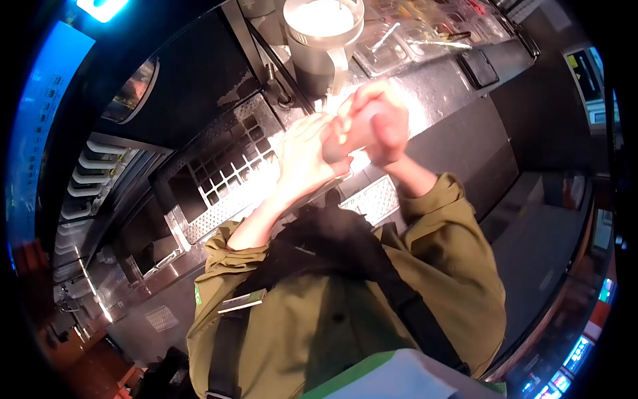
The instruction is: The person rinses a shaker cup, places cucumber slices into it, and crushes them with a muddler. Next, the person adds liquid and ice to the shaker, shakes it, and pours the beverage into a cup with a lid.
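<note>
Under glaring light, my left hand [302,153] curls its fingers round the left side of a pale, rounded, cup-like object [352,138]. My right hand [384,120] is closed about its right side, with the thumb bent in front. Glare and blur hide the object's exact shape and contents. Just beyond the hands a large metal pitcher [312,63] with a handle stands on the steel counter [435,93].
Clear-lidded containers [382,56] with utensils on them line the counter at the back right. A black grid rack [232,163] lies left of the hands, beside a dark machine [186,86]. A small black tray [478,68] sits at the right.
</note>
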### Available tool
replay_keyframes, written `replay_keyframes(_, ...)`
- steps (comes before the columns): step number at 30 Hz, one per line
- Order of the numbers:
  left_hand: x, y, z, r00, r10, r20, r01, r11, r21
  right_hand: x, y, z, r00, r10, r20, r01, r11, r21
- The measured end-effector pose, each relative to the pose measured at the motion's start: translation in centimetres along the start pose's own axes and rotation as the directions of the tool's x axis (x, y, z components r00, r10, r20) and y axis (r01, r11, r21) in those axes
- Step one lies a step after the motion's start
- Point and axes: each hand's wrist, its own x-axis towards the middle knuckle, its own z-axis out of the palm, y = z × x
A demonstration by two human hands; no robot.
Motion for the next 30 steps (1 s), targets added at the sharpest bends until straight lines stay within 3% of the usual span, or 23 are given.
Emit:
replay_keyframes(1,0.2,-0.1,0.1,1.0,0.024,0.0,-0.024,1.0,0.004,0.6,-1.7,0.0,0.999,0.016,0.03,-0.017,1.0,0.018)
replay_keyframes(2,-0.1,0.0,0.3,0.998,0.036,-0.049,-0.035,0.999,0.032,1.5,-4.5,0.2,0.998,0.008,0.059,-0.017,0.987,0.161)
replay_keyframes(3,-0.1,-0.1,0.5,0.998,0.039,-0.054,-0.038,0.999,0.031,2.6,-6.8,-0.5,0.98,-0.001,0.198,-0.052,0.964,0.262)
replay_keyframes(4,-0.1,-0.4,0.6,0.998,0.045,-0.053,-0.043,0.998,0.035,2.7,-5.9,-0.8,0.959,-0.105,0.264,-0.014,0.91,0.415)
replay_keyframes(6,0.0,0.0,0.0,0.998,0.026,-0.061,-0.023,0.999,0.037,1.1,-1.2,-0.6,0.978,-0.111,0.174,0.061,0.961,0.27)
replay_keyframes(7,0.1,0.0,-0.1,0.999,0.002,-0.052,-0.001,1.0,0.024,-0.3,1.7,0.0,0.999,-0.042,-0.006,0.041,0.998,-0.055)
replay_keyframes(9,-0.3,-0.1,0.1,0.998,-0.052,-0.027,0.052,0.999,-0.003,-0.6,1.3,0.4,1.0,-0.014,-0.02,0.015,0.999,0.05)
replay_keyframes(11,0.1,-0.3,0.1,1.0,0.014,-0.009,-0.014,0.999,0.034,0.8,-2.9,0.2,1.0,-0.002,-0.022,0.005,0.991,0.133)
replay_keyframes(13,-0.3,-0.4,-0.1,1.0,0.027,-0.015,-0.027,0.999,0.034,2.3,-8.2,-2.2,0.982,-0.091,0.164,0.04,0.955,0.294)
replay_keyframes(14,-0.6,-1.0,0.0,0.996,-0.052,0.069,0.051,0.998,0.02,2.9,-11.5,-2.5,0.96,-0.165,0.225,0.081,0.936,0.341)
replay_keyframes(16,-0.9,-0.2,-1.6,0.999,-0.036,-0.034,0.036,0.999,-0.019,3.0,-16.6,-4.1,0.906,-0.333,0.263,0.209,0.889,0.408)
replay_keyframes(17,-1.1,-0.1,-2.5,0.996,-0.031,-0.083,0.028,0.999,-0.04,2.8,-17.7,-5.1,0.871,-0.448,0.201,0.347,0.851,0.393)
replay_keyframes(18,-1.9,-0.8,-2.9,0.994,-0.094,-0.059,0.087,0.99,-0.107,2.6,-18.4,-6.0,0.819,-0.556,0.142,0.478,0.797,0.37)
replay_keyframes(20,-4.2,-3.1,0.6,0.978,-0.131,-0.164,0.07,0.94,-0.333,3.0,-17.9,-5.7,0.808,-0.574,0.137,0.484,0.777,0.402)
replay_keyframes(22,-6.0,-4.1,4.2,0.95,-0.223,-0.22,0.092,0.87,-0.485,4.1,-14.5,-2.2,0.884,-0.392,0.254,0.229,0.837,0.497)
replay_keyframes(23,-5.9,-4.0,4.6,0.932,-0.255,-0.256,0.113,0.878,-0.465,4.8,-12.4,-1.0,0.894,-0.35,0.281,0.205,0.876,0.437)
replay_keyframes(24,-5.5,-4.1,4.8,0.914,-0.281,-0.293,0.131,0.888,-0.442,5.3,-9.5,-0.3,0.888,-0.378,0.262,0.319,0.917,0.24)
replay_keyframes(25,-5.5,-4.3,4.8,0.891,-0.306,-0.335,0.149,0.895,-0.421,5.8,-6.2,0.2,0.872,-0.428,0.236,0.445,0.895,-0.022)
replay_keyframes(26,-6.1,-5.3,4.9,0.847,-0.323,-0.423,0.08,0.863,-0.498,6.2,-3.2,0.7,0.849,-0.461,0.257,0.509,0.844,-0.167)
replay_keyframes(27,-7.1,-5.6,4.0,0.805,-0.367,-0.466,0.12,0.87,-0.479,6.6,-0.4,1.1,0.819,-0.486,0.304,0.556,0.804,-0.211)
replay_keyframes(30,-9.4,-6.7,0.7,0.61,-0.497,-0.617,-0.027,0.765,-0.643,6.9,6.8,2.1,0.662,-0.548,0.511,0.691,0.71,-0.135)
